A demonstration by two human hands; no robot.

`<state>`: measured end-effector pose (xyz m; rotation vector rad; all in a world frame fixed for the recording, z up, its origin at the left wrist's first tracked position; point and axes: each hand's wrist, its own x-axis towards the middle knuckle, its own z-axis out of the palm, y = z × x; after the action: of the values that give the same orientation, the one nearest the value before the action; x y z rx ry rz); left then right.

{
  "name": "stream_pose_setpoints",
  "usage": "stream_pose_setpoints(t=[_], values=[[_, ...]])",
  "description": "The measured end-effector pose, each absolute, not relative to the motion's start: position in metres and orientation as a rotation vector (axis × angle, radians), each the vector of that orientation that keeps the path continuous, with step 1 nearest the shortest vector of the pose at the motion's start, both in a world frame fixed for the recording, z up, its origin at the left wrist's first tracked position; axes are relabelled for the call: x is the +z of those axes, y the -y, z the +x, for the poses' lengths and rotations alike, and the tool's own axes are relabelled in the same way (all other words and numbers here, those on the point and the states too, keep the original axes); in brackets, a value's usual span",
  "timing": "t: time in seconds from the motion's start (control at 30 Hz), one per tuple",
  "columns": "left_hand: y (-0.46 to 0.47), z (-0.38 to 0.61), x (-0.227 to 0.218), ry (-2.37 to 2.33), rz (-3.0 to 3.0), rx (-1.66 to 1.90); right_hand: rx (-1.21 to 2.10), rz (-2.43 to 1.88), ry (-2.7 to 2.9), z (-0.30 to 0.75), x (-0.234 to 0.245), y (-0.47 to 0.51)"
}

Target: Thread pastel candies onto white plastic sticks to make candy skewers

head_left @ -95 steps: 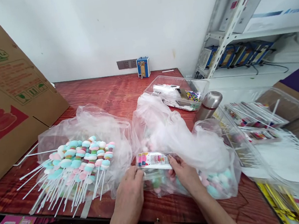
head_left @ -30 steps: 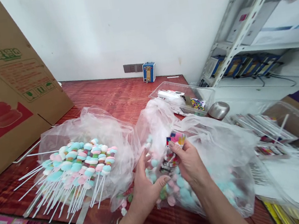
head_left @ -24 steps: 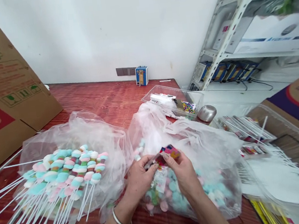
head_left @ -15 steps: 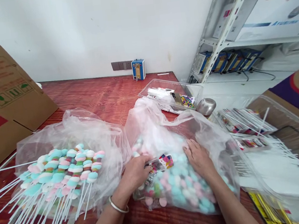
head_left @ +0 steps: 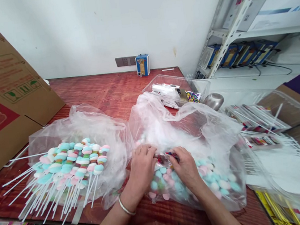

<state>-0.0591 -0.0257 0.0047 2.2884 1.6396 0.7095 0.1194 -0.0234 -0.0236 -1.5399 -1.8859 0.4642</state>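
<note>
A small clear plastic packet with a colourful printed end (head_left: 162, 160) is held between my two hands. My left hand (head_left: 142, 167), with a bangle at the wrist, has its fingers closed on the packet's left side. My right hand (head_left: 185, 167) pinches the printed end at the right. The fingers cover much of the packet. Under both hands lies a large clear bag (head_left: 218, 177) full of pink, white and blue marshmallows, its loose top spread towards the wall.
Marshmallow skewers on white sticks (head_left: 71, 162) lie on another plastic bag at the left, by a cardboard box (head_left: 6, 82). Behind stands a clear tray (head_left: 204, 85) with packets and a metal scoop (head_left: 214, 101). A bin of white sticks (head_left: 284, 161) is at the right.
My right hand has left the right part of the marshmallow bag and come in to pinch the packet. My left hand still holds it. The view has shifted slightly.
</note>
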Motion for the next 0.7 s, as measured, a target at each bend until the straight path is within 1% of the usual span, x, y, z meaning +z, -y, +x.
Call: stream_pose_setpoints(t=[0.07,0.1,0.2,0.27,0.37,0.43,0.5,0.7], values=[[0.045,-0.054,0.002,-1.507,2.092,0.924,0.437,-1.497,1.877,0.122,-0.024,0.023],[0.055,-0.051,0.000,-1.398,1.935,0.957,0.417,-1.467,1.869,0.124,-0.021,0.024],[0.075,-0.037,-0.002,-0.994,1.236,0.792,0.429,-1.374,1.799,0.125,-0.004,0.027],[0.077,-0.027,-0.002,-0.728,0.788,0.718,0.600,-1.337,1.693,0.123,0.013,0.030],[0.064,-0.013,0.001,-0.477,0.429,0.898,0.923,-1.285,1.484,0.120,0.034,0.034],[0.051,-0.008,0.005,-0.472,0.330,1.083,1.032,-1.234,1.379,0.120,0.042,0.036],[0.040,-0.006,0.010,-0.570,0.277,1.246,1.066,-1.192,1.305,0.121,0.045,0.038],[0.036,-0.015,0.025,-0.849,0.360,1.513,0.994,-1.242,1.315,0.118,0.035,0.047]])
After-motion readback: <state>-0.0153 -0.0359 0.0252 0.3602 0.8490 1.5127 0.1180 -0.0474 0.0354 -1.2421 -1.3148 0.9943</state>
